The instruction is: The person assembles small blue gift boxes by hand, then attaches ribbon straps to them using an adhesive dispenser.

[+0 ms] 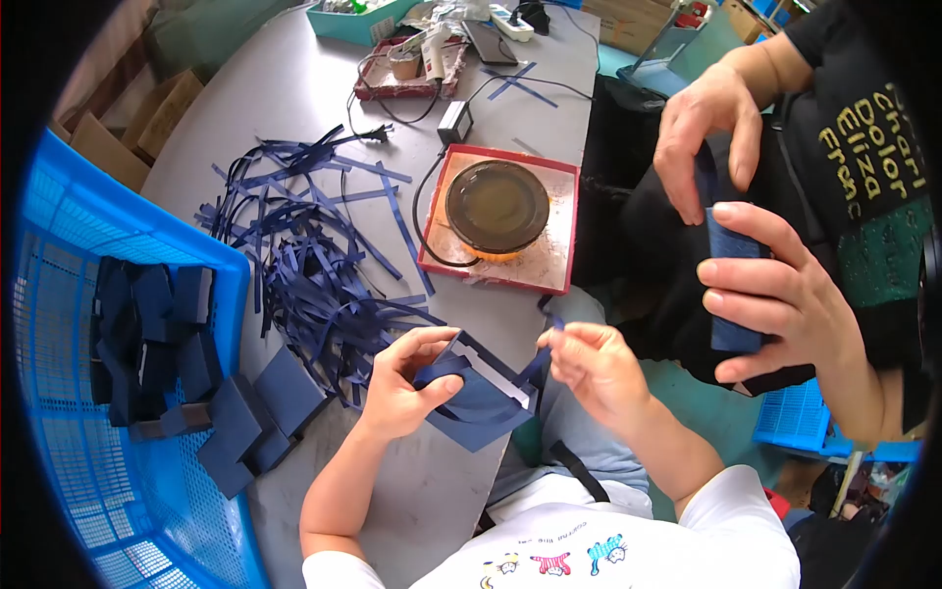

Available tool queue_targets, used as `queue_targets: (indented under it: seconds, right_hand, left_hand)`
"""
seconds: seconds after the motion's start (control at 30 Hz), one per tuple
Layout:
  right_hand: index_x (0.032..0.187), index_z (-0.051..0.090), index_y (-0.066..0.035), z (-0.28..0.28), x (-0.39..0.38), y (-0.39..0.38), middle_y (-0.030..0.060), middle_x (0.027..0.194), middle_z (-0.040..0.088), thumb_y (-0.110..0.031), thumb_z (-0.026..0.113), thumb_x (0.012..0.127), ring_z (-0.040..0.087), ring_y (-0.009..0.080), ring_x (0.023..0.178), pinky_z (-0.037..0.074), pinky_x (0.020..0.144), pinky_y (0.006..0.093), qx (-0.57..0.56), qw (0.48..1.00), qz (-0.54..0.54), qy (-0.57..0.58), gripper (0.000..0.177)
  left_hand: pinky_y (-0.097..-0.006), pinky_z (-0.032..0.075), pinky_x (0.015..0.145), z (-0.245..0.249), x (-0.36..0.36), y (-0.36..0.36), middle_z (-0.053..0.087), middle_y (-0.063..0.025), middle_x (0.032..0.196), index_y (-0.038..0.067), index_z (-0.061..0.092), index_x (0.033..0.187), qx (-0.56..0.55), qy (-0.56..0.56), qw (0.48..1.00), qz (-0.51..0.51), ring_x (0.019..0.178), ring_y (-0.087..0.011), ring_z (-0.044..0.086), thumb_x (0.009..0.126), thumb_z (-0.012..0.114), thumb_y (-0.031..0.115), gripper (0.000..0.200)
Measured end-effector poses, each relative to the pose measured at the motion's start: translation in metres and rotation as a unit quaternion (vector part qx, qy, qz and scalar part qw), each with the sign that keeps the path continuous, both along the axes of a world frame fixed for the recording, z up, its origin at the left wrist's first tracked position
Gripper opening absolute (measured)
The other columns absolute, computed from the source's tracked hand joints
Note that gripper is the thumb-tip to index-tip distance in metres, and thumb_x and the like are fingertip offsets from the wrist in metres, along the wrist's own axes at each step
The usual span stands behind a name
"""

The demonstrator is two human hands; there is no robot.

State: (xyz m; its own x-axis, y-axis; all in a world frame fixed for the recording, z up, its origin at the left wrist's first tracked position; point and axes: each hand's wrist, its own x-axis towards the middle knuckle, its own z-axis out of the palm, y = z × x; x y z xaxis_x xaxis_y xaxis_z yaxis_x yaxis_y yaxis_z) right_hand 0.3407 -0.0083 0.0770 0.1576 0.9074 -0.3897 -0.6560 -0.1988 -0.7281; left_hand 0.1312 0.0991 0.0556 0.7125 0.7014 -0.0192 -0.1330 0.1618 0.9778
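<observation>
My left hand (404,385) grips a small navy box (478,430) by its left side, thumb over the near part and fingers behind. The box is open, with its pale inside showing, and it is tilted above the table's near edge. A navy ribbon (537,365) runs from the box's right end up to my right hand (596,371). Thumb and fingertips there are pinched on the ribbon, and a short end of it sticks up past them. Part of a ribbon also loops across the box beside my left thumb.
A pile of navy ribbon strips (314,280) lies on the grey table (412,501). Behind the box, a round brown pot (497,206) sits in a red-rimmed tray (561,221). Left are stacked navy boxes (235,427) and a blue basket (211,245). A co-worker's hands (785,285) hold another box.
</observation>
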Motion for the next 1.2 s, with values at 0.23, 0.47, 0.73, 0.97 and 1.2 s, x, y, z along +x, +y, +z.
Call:
queue_targets:
  seconds: [0.23,0.47,0.73,0.97,1.2]
  right_hand:
    - [0.087,0.061,-0.002,-0.009,0.052,0.023,-0.0015,0.066,0.052,-0.017,0.059,0.087,0.044,0.0059,0.056,0.037,0.054,0.0216,0.065,0.981,-0.174,-0.055,0.015]
    - [0.091,0.059,-0.006,-0.014,0.058,0.04,0.0023,0.075,0.059,-0.022,0.054,0.09,0.055,0.0117,0.067,0.049,0.062,0.0259,0.084,0.981,-0.175,0.019,0.017]
    - [0.079,0.06,-0.002,-0.014,0.06,0.066,-0.0048,0.053,0.041,-0.017,0.058,0.088,0.028,0.0014,0.041,0.019,0.038,0.0175,0.015,0.98,-0.069,-0.187,0.018]
    - [0.071,0.06,-0.002,-0.014,0.06,0.087,-0.0066,0.05,0.039,-0.018,0.061,0.085,0.024,0.0,0.038,0.015,0.036,0.0183,-0.025,0.967,-0.039,-0.251,0.021]
    - [0.069,0.058,-0.002,-0.021,0.064,0.098,-0.0076,0.047,0.038,-0.017,0.062,0.083,0.024,-0.0001,0.037,0.014,0.035,0.0183,-0.04,0.964,-0.03,-0.262,0.022]
  left_hand:
    - [-0.02,0.043,0.067,-0.007,0.002,0.009,0.06,-0.0026,0.087,0.003,0.056,0.111,-0.005,0.139,0.989,-0.051,0.074,-0.006,0.053,0.073,0.07,0.007,0.041]
    - [-0.0202,0.043,0.066,-0.014,0.0,0.016,0.059,-0.003,0.084,0.002,0.057,0.11,0.045,0.186,0.977,-0.1,0.072,-0.006,0.052,0.072,0.072,0.01,0.042]
    - [-0.023,0.045,0.074,-0.016,0.01,0.002,0.06,-0.0049,0.088,-0.002,0.055,0.111,-0.001,0.129,0.989,-0.076,0.08,-0.0084,0.055,0.074,0.071,0.009,0.042]
    - [-0.025,0.045,0.08,-0.03,0.015,-0.002,0.061,-0.0076,0.095,-0.003,0.054,0.111,-0.027,0.103,0.992,-0.072,0.086,-0.0109,0.058,0.073,0.072,0.01,0.044]
    - [-0.0254,0.045,0.082,-0.031,0.015,0.001,0.061,-0.0089,0.096,-0.003,0.055,0.11,-0.019,0.106,0.991,-0.074,0.087,-0.0118,0.058,0.072,0.073,0.011,0.045]
